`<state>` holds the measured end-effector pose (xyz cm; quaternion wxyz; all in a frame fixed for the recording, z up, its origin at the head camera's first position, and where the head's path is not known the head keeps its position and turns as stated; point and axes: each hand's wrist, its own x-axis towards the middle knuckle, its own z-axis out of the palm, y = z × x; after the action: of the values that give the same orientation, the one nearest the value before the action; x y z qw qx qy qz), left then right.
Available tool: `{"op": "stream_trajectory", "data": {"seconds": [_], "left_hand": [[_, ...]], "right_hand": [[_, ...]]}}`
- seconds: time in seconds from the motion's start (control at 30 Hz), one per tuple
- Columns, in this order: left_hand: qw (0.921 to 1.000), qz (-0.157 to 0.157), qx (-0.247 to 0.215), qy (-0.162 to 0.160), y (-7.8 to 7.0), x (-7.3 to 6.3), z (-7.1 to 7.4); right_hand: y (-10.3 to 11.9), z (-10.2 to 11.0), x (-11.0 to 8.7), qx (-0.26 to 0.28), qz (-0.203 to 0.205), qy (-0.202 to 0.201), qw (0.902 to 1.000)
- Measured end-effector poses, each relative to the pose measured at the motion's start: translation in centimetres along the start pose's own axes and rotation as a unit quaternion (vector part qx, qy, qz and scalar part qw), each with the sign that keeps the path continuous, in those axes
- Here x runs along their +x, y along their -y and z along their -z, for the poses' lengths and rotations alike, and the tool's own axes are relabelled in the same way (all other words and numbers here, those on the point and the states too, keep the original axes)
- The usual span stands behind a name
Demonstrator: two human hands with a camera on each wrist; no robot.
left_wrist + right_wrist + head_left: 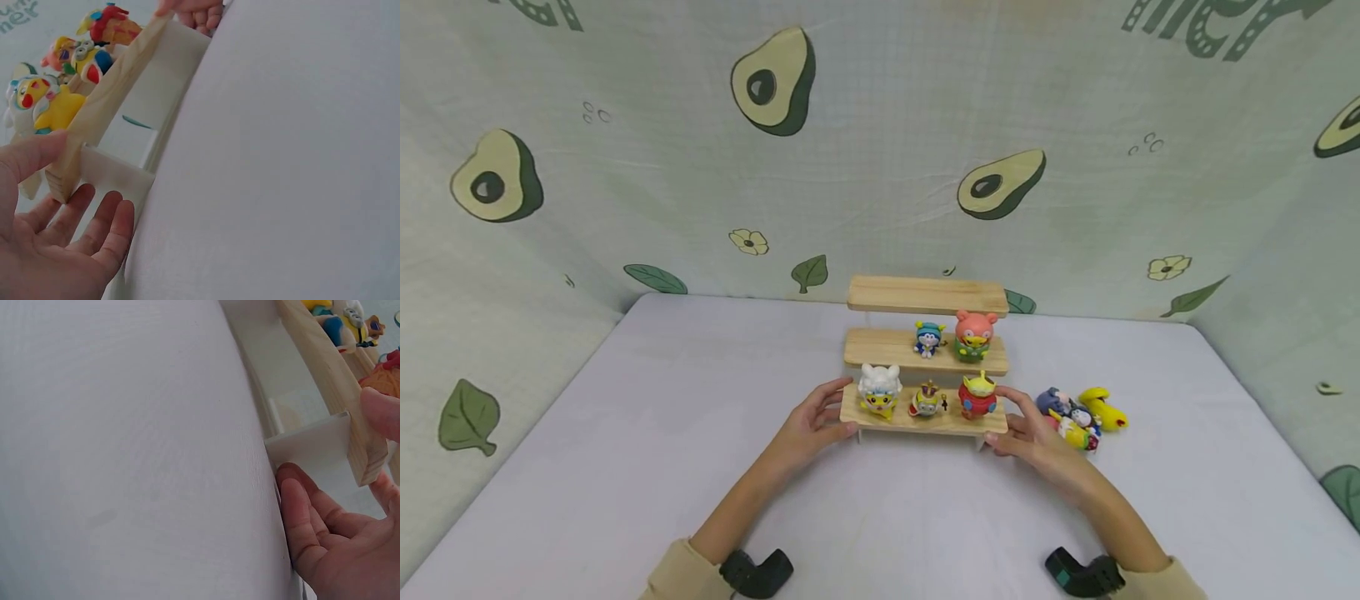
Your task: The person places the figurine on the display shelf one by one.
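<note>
Two holds, I note from afar: my left grip (807, 427) and right grip (1032, 435) each pinch an end of the lowest tier (925, 427) of the wooden shelf (925, 296) standing on the counter (685, 442), probably to keep its three figurines (928, 402) upright.

At the eight o'clock corner of a three-tiered wooden shelf (883, 346), the left hand (807, 429) grips the lowest board (925, 423); the right hand (1033, 437) grips it at four. Five figurines (977, 398) stand on the lower two tiers; a toy heap (1078, 419) lies further toward four o'clock.
</note>
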<state>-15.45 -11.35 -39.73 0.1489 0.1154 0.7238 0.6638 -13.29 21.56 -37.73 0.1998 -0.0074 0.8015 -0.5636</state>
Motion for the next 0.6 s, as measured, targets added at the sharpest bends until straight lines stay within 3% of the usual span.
{"op": "stream_trajectory", "data": {"seconds": [0.6], "left_hand": [[0.9993, 0.03, 0.007, -0.019, -0.5, -0.29, -0.29]], "right_hand": [[0.36, 0.34, -0.26, -0.02, 0.017, 0.007, 0.9996]]}}
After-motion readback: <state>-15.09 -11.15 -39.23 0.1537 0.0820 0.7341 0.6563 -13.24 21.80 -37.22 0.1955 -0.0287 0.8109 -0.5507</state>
